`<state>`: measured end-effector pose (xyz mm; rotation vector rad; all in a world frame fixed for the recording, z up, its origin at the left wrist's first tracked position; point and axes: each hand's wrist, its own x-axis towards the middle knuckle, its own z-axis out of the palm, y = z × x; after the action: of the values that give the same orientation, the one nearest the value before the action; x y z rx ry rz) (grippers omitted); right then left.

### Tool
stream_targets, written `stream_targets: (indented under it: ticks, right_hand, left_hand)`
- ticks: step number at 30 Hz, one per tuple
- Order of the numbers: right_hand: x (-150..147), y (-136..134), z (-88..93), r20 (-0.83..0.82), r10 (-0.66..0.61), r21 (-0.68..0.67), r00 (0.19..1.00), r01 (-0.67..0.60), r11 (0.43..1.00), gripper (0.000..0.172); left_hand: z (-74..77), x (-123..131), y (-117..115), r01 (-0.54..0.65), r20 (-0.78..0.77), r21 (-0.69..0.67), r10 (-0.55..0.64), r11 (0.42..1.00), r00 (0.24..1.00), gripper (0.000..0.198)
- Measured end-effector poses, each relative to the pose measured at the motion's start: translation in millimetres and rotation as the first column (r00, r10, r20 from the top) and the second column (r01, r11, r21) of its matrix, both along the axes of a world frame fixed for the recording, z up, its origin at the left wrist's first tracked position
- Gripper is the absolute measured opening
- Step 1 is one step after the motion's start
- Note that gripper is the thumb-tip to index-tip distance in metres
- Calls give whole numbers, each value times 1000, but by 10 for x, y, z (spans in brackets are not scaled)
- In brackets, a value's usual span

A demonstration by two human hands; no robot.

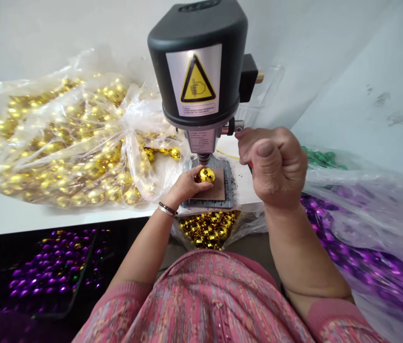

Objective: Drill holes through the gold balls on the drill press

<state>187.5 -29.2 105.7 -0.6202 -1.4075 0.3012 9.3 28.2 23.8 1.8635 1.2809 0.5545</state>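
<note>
A small black bench drill point(197, 62) stands on the white table point(44, 219), its bit pointing down at a faceted gold ball point(206, 175). My left hand point(183, 186) pinches that ball and holds it on a brown pad point(217, 190) on the drill's grey base. My right hand point(273, 164) is raised at the drill's right side, closed in a fist round the feed lever point(235, 127), most of which is hidden in the fist.
A big clear bag of gold balls point(65, 143) lies left of the drill. Another bag of gold balls point(208, 228) hangs below the table edge. Purple balls fill a crate point(55, 267) at lower left and a clear bag point(362, 257) at right, with green ones point(323, 158) behind.
</note>
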Motion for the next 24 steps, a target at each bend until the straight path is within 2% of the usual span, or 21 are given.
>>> stream_targets:
  ticks: [4,11,16,24]
  right_hand:
    - [25,31,-34,75,17,67,997,-23,998,24]
    - [-10,96,-146,23,9,181,1000,-13,983,23]
    - [-3,119,-199,43,20,212,999,-28,977,24]
    - [-7,148,-269,37,-28,262,999,17,965,30]
  left_hand:
    - [-4,-9,1,19,26,-18,-19,1000,999,58]
    - [0,-13,-2,13,2,-13,-13,1000,1000,59]
    - [-28,-26,4,22,24,-20,-22,1000,999,58]
    - [-85,-47,29,38,7,-25,-38,999,999,62]
